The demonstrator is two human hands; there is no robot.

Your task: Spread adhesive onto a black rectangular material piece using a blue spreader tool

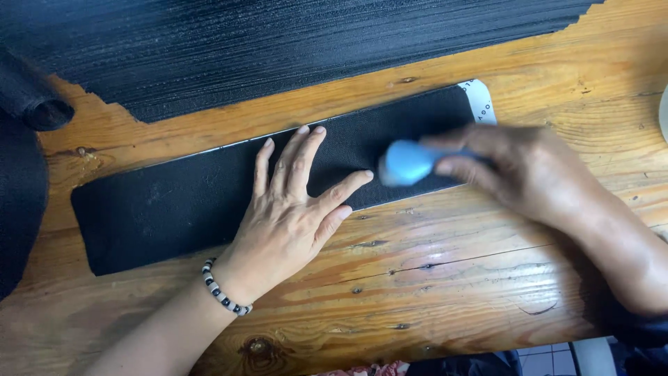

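On the table:
Table (445, 278): bare knotty wood planks, orange-brown, carrying everything here.
Strip (174, 202): long black textured piece with rounded corners, lying flat and slanting up toward the right; a thin pale edge shows along its far side.
Tab (480, 101): small white piece sticking out from under the strip's right end.
Left hand (292, 209): palm down, fingers spread and flat, pressing the middle of the strip; the heel of the hand rests on the wood just beside the strip's near edge. Its grip is open, holding nothing.
Bracelet (223, 292): black and white beads around the left wrist.
Right hand (522, 170): coming in from the right, blurred, over the strip's right part; fingers closed around the blue tool.
Blue tool (407, 162): light blue, rounded, blurred; its free end lies over the strip near the left thumb tip. Whether it touches the strip cannot be told.
Black sheet (278, 49): large ribbed dark material across the far side, with a ragged near edge, apart from the strip.
Dark roll (31, 97): rolled black material at the left edge.
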